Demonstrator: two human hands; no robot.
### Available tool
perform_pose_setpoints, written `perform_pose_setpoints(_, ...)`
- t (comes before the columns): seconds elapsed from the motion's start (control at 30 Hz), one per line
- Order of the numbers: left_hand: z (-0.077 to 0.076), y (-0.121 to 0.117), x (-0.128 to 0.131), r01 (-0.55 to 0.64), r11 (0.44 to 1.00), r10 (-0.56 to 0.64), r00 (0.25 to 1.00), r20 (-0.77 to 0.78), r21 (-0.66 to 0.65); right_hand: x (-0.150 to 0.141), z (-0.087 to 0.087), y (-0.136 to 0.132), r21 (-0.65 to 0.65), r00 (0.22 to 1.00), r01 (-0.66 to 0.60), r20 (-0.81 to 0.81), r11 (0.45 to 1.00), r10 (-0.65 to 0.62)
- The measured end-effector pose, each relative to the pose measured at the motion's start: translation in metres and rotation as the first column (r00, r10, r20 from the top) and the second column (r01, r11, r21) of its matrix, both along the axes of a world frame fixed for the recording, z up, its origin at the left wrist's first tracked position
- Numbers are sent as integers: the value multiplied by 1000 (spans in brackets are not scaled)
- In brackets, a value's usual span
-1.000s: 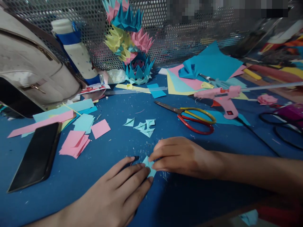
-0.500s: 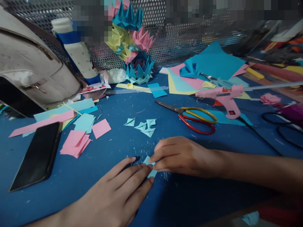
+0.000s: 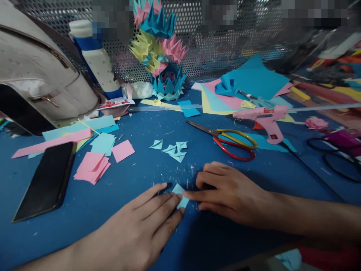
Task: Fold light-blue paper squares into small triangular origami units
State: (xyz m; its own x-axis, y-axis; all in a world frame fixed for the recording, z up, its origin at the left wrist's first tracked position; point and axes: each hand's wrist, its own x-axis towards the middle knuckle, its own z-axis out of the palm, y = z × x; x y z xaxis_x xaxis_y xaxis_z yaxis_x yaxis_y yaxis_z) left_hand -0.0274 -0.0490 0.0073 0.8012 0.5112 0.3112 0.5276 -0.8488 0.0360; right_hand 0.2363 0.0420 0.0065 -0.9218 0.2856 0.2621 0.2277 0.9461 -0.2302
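A small light-blue paper square [image 3: 184, 202] lies on the blue table, one corner pointing away from me. My left hand [image 3: 141, 222] rests flat with fingers stretched out, its fingertips pressing the square's left side against the table. From the right, my right hand [image 3: 228, 188] touches the paper's edge with an extended index finger; its other fingers are loosely curled, and nothing is in its grasp. Part of the square is hidden under the left fingers. Just beyond the hands lie several small folded light-blue paper pieces [image 3: 176, 150].
Scissors [image 3: 217, 133] and a pink glue gun [image 3: 265, 116] with a cord lie at right. Pink paper squares [image 3: 91, 167] and a phone [image 3: 45, 182] are at left. Behind stand a paper-flower stack [image 3: 169, 81], a bottle [image 3: 98, 64] and a bag [image 3: 50, 71].
My right hand has drawn slightly right and opened from a closed grip at the paper to one pointing index finger. The left hand stays on the paper. The view has shifted slightly.
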Motion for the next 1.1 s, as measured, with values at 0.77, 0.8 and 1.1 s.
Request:
perform_pose_setpoints(0.77, 0, -4, -1, 84, 995, -85, 996, -35, -49, -7, 30, 1, -10, 988, -100, 121, 995, 100)
perform_pose_setpoints(0.8, 0, -4, -1, 79, 996, -80, 996, -27, -42, -11, 29, 6, -27, 993, -95, 71, 995, 97)
perform_pose_setpoints(1.1, -7, -11, 0, 8, 995, -3, 998, -59, 97, -20, 4, 24, 265, 935, -318, -73, 910, 348)
